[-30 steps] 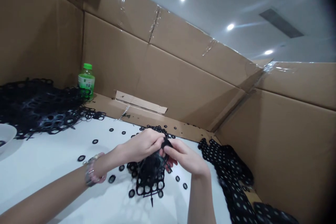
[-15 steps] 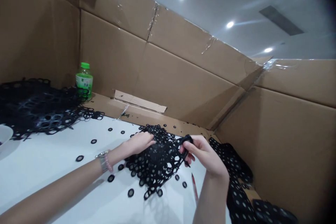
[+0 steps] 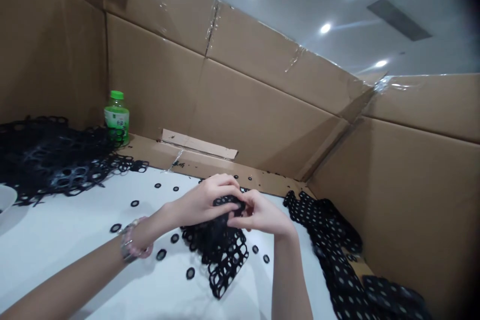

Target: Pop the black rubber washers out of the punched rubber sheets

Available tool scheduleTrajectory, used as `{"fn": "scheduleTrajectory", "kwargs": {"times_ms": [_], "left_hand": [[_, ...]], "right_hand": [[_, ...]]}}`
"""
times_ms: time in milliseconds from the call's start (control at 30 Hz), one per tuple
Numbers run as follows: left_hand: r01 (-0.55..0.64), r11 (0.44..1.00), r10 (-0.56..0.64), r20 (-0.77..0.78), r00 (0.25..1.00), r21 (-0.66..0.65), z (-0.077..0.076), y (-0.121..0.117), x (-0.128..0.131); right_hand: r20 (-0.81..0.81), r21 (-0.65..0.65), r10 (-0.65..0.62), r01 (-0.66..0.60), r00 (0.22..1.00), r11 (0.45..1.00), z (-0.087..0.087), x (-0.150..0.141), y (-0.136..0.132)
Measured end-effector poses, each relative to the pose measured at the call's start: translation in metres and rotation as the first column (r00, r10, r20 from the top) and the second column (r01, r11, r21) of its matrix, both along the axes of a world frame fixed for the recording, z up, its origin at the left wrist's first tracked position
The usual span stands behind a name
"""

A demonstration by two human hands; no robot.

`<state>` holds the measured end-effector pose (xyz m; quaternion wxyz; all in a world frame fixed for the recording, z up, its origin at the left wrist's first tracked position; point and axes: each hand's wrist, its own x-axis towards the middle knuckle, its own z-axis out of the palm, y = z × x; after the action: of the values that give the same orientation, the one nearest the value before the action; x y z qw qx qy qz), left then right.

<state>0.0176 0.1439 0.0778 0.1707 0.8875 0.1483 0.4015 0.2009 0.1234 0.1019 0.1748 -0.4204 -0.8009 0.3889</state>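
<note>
At the far left of the frame, a white bowl (image 3: 4, 198) is cut off by the edge of the white table (image 3: 56, 255). Above it, at the upper left of the tabletop, lies a heap of black ring mesh (image 3: 48, 165), with a green-capped plastic bottle (image 3: 116, 117) behind it against the cardboard wall (image 3: 157, 85). Loose black rings (image 3: 161, 254) dot the table.

Mid-frame, the left hand (image 3: 204, 202), a beaded bracelet (image 3: 129, 245) on its wrist, and the right hand (image 3: 262, 215) meet, both curled closed over the top of a black ring lattice (image 3: 225, 245). Its long axis hangs straight down the frame from them, neither hand clearly nearer. What the fingers pinch is hidden. Further right lies a dotted black sheet (image 3: 333, 245), its lower end cut off.
</note>
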Motion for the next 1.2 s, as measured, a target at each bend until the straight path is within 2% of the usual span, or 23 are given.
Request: {"fn": "scheduleTrajectory", "kwargs": {"times_ms": [133, 233, 367, 467, 567, 633, 767, 867, 967, 1100, 1200], "left_hand": [[-0.013, 0.999, 0.017, 0.091, 0.996, -0.05, -0.004, 0.005, -0.001], [-0.042, 0.993, 0.058, 0.145, 0.988, -0.115, -0.001, 0.004, 0.0], [-0.037, 0.958, 0.1, 0.211, 0.972, -0.283, 0.0, 0.002, 0.002], [0.048, 0.891, 0.084, 0.268, 0.96, -0.451, -0.003, 0.002, 0.004], [0.201, 0.789, 0.013, 0.343, 0.939, -0.581, -0.005, 0.004, 0.006], [0.292, 0.722, -0.031, 0.393, 0.919, -0.627, -0.005, 0.005, 0.008], [0.348, 0.668, -0.027, 0.446, 0.895, -0.658, -0.002, 0.007, 0.007], [0.334, 0.629, -0.061, 0.384, 0.921, -0.702, 0.0, 0.005, 0.005], [0.262, 0.646, 0.006, 0.347, 0.938, -0.717, 0.001, 0.003, 0.005], [0.227, 0.679, 0.118, 0.409, 0.905, -0.698, 0.001, -0.001, 0.008], [0.229, 0.676, 0.129, 0.418, 0.899, -0.701, 0.003, -0.003, 0.008]], "right_hand": [[-0.127, -0.004, -0.039, 0.039, 0.991, 0.999, 0.002, 0.001, -0.001], [-0.184, 0.029, -0.01, 0.016, 0.983, 0.999, 0.004, -0.001, -0.001], [-0.193, 0.041, 0.047, -0.04, 0.98, 0.998, 0.006, -0.001, -0.003], [-0.2, 0.055, 0.081, -0.072, 0.976, 0.996, 0.007, 0.0, -0.006], [-0.208, 0.059, 0.099, -0.089, 0.973, 0.994, 0.009, 0.001, -0.01], [-0.225, 0.056, 0.068, -0.057, 0.972, 0.997, 0.01, 0.001, -0.011], [-0.274, 0.046, -0.041, 0.056, 0.961, 0.997, 0.009, -0.001, -0.008], [-0.302, 0.091, -0.11, 0.143, 0.947, 0.986, 0.006, -0.001, -0.004], [-0.335, 0.132, -0.186, 0.241, 0.924, 0.961, 0.004, -0.001, -0.002], [-0.355, 0.137, -0.185, 0.247, 0.916, 0.959, 0.003, -0.006, -0.004], [-0.382, 0.123, -0.197, 0.261, 0.903, 0.958, 0.003, -0.01, -0.006]]}}
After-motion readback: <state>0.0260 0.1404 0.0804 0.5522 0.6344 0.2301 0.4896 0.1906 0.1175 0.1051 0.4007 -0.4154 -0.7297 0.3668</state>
